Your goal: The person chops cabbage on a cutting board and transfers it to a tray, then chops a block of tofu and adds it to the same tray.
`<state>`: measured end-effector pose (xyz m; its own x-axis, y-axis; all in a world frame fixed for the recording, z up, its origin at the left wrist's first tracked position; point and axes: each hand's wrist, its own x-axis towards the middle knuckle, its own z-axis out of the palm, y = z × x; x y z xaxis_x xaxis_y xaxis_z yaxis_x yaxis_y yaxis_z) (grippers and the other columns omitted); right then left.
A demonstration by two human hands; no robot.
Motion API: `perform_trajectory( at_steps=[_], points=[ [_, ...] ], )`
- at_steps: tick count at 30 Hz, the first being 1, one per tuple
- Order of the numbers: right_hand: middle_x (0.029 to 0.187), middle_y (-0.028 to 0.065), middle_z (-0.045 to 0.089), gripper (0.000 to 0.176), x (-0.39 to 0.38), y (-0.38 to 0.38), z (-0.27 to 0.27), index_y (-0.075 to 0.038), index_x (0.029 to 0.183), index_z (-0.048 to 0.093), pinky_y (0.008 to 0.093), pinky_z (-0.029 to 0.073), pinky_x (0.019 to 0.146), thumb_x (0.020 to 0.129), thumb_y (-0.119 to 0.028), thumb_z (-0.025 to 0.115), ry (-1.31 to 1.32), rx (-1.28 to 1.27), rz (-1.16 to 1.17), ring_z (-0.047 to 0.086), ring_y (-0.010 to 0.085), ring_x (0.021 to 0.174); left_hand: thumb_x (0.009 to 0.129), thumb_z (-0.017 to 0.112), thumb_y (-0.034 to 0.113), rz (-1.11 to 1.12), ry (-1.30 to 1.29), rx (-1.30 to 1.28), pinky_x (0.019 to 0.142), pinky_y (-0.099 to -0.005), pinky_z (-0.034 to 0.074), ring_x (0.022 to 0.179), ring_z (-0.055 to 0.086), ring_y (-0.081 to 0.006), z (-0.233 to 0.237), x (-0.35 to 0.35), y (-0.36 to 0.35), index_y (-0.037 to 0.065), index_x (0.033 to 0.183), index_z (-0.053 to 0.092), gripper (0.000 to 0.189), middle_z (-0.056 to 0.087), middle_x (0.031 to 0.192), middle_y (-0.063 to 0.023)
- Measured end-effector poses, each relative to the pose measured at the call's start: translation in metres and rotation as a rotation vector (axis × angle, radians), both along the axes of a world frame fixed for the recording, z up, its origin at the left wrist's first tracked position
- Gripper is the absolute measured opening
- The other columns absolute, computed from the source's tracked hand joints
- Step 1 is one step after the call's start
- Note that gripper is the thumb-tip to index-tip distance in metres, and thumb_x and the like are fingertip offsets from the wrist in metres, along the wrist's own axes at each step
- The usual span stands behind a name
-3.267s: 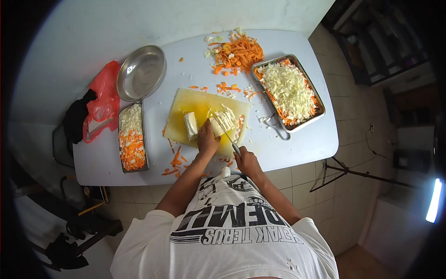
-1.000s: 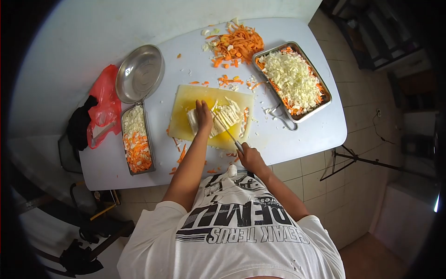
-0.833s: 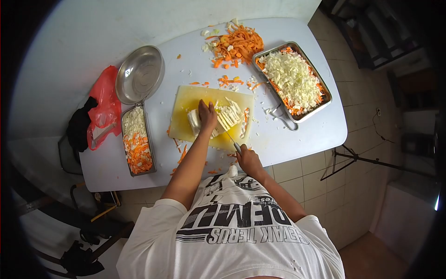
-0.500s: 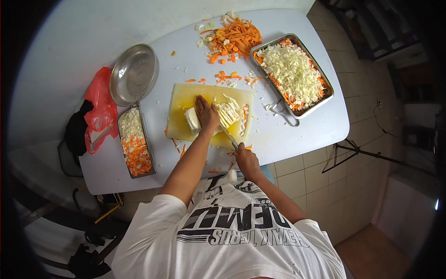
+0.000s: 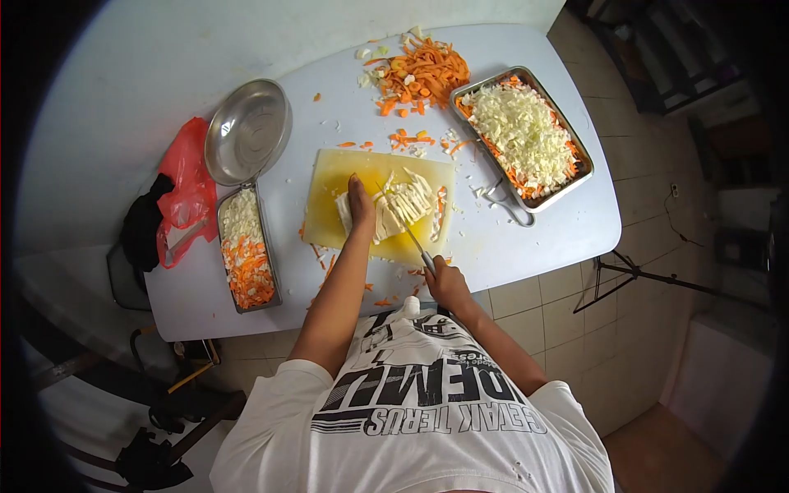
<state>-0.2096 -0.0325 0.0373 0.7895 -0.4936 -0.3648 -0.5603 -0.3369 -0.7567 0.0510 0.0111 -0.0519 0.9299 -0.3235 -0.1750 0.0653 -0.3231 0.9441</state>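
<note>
A pale piece of cabbage [image 5: 388,223], part of it cut into slices, lies on the yellowish cutting board [image 5: 325,168]. My left hand [image 5: 360,205] is on the cabbage's left part, seen nearly edge-on, fingers together and gripping it. In my right hand [image 5: 448,285] is the handle of a kitchen knife [image 5: 416,241], fingers wrapped round it. The blade points up and left, its front part among the cabbage slices. Thin cabbage strips [image 5: 411,195] fan out right of my left hand. Carrot bits [image 5: 440,204] lie near the board's right edge.
A tray of shredded cabbage over carrot [image 5: 522,135] stands at the right, with a metal-handled tool [image 5: 514,209] beside it. Carrot peelings [image 5: 427,70] are heaped at the back. Leftward are a narrow tray [image 5: 271,283], a round metal pan [image 5: 246,131] and a red bag [image 5: 182,185].
My left hand has turned more edge-on over the cabbage. The knife has shifted slightly, and the slices look more spread. The whole view has moved a little.
</note>
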Motion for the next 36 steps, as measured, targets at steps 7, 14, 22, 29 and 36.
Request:
perform_trajectory(
  at_steps=[7, 14, 22, 29, 36],
  points=[
    [0.067, 0.0264, 0.061, 0.024, 0.006, 0.023, 0.000, 0.001, 0.093, 0.046, 0.0534, 0.051, 0.056, 0.092, -0.021, 0.056, 0.009, -0.076, -0.003, 0.062, 0.0461, 0.063, 0.102, 0.029, 0.042, -0.164, -0.173, 0.196, 0.113, -0.0421, 0.024, 0.139, 0.027, -0.0391, -0.010, 0.003, -0.013, -0.004, 0.143, 0.030, 0.061, 0.030, 0.148, -0.0260],
    [0.066, 0.0246, 0.062, 0.026, 0.004, 0.029, -0.003, -0.001, 0.094, 0.041, 0.0527, 0.050, 0.054, 0.093, -0.022, 0.056, 0.001, -0.106, -0.006, 0.063, 0.0441, 0.061, 0.102, 0.030, 0.041, -0.281, -0.286, 0.397, 0.111, -0.0574, 0.020, 0.141, 0.023, -0.0384, 0.002, -0.009, -0.021, 0.000, 0.146, 0.024, 0.060, 0.026, 0.152, -0.0217],
    [0.065, 0.0242, 0.062, 0.027, 0.007, 0.026, -0.001, -0.002, 0.094, 0.041, 0.0521, 0.051, 0.053, 0.093, -0.023, 0.057, 0.046, -0.100, -0.018, 0.063, 0.0439, 0.061, 0.103, 0.031, 0.038, -0.291, -0.271, 0.449, 0.111, -0.0600, 0.017, 0.143, 0.021, -0.0387, 0.004, -0.010, -0.024, 0.001, 0.146, 0.024, 0.057, 0.024, 0.153, -0.0210],
    [0.068, 0.0236, 0.063, 0.026, 0.011, 0.027, -0.001, -0.003, 0.096, 0.041, 0.0520, 0.051, 0.055, 0.092, -0.022, 0.058, 0.138, -0.105, -0.023, 0.064, 0.0437, 0.064, 0.102, 0.032, 0.032, -0.296, -0.374, 0.529, 0.112, -0.0598, 0.013, 0.145, 0.014, -0.0369, 0.010, -0.016, -0.022, 0.002, 0.149, 0.017, 0.058, 0.017, 0.156, -0.0199],
    [0.072, 0.0240, 0.064, 0.020, 0.007, 0.008, -0.025, -0.003, 0.095, 0.048, 0.0506, 0.052, 0.060, 0.094, -0.022, 0.054, 0.026, -0.019, 0.017, 0.065, 0.0431, 0.069, 0.102, 0.032, 0.033, -0.280, -0.426, 0.580, 0.114, -0.0578, 0.010, 0.146, 0.011, -0.0357, 0.018, -0.017, -0.031, 0.002, 0.151, 0.012, 0.061, 0.014, 0.157, -0.0200]
  ],
)
